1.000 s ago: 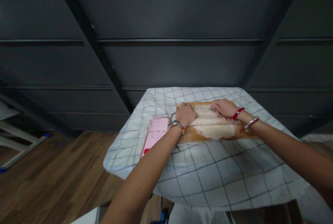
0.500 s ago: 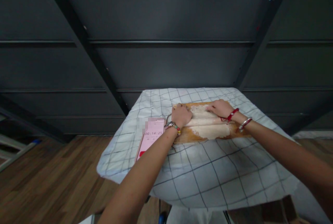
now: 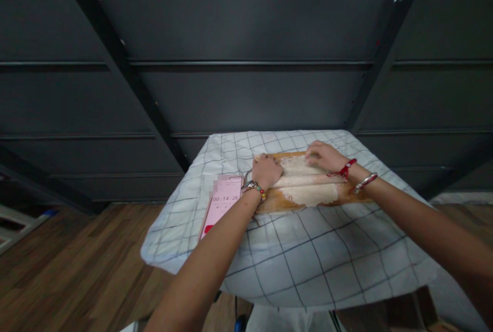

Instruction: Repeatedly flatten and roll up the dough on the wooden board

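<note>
On the table lies a flat wooden board [image 3: 269, 202] bearing a pale, dough-like sheet [image 3: 308, 194] with ragged edges and a raised fold running across it. My left hand [image 3: 266, 169] rests on the board's left end, its fingers curled down; what they hold, if anything, is hidden. Over the board's far edge, near the top of the pale sheet, is my right hand [image 3: 325, 156]. Its fingers are bent, with a gap between thumb and fingers, and nothing shows in them.
A phone [image 3: 224, 206] with a running timer lies left of the board, partly behind my left forearm. A checked white cloth [image 3: 292, 255] covers the small table. Dark panels [image 3: 246, 95] stand behind it. Wooden floor [image 3: 84, 255] shows at the left.
My right hand has lifted a little from the pale sheet toward the far edge, and its fingers have parted. My left hand stays in place on the board.
</note>
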Tool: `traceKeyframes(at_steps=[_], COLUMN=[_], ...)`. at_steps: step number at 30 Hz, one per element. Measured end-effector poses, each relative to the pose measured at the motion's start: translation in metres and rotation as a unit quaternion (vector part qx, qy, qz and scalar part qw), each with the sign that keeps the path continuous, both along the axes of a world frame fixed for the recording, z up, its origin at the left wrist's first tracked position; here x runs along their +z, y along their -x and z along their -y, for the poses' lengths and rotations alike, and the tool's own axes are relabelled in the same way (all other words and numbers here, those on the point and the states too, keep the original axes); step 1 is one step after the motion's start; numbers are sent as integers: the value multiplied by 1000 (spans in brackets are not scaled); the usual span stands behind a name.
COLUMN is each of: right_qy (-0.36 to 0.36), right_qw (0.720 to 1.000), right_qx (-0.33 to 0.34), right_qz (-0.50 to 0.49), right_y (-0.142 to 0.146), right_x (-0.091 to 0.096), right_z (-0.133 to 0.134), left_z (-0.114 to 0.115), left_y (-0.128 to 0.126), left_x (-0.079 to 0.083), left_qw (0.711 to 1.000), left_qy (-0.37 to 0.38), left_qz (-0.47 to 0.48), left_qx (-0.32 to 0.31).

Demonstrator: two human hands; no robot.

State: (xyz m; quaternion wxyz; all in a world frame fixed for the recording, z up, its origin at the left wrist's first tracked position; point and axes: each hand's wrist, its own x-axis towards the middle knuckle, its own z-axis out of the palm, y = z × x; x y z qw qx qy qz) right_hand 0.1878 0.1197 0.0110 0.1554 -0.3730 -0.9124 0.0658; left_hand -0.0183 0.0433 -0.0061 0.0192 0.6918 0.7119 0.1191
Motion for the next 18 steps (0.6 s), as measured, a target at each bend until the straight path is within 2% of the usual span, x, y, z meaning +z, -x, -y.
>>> traceKeyframes(at_steps=[3,6,8,11,14,18], right_qy=[32,76,69,29,-13,-81], right_qw=[997,989,990,997,999,993], right_qx=[65,130,119,68,42,43], right_qz=[-13,15,30,10,-27,-69], right_y=[3,12,19,25,26,24], right_x=[2,1,-3,-11,-22,-38], right_z=[12,35,50,66,72,78], left_z=[0,1,3,6,9,16], left_y=[0,-1,-1,-1,-2,-5], left_x=[0,-1,-2,-6,-8,-10], left_qw=[1000,1000,1000,999,998,997], left_qy=[2,6,1,-18,-43,-55], left_qz=[-5,-10,-14,-23,-29,-35], left_qx=[-1,-2,-3,-17,-38,-37])
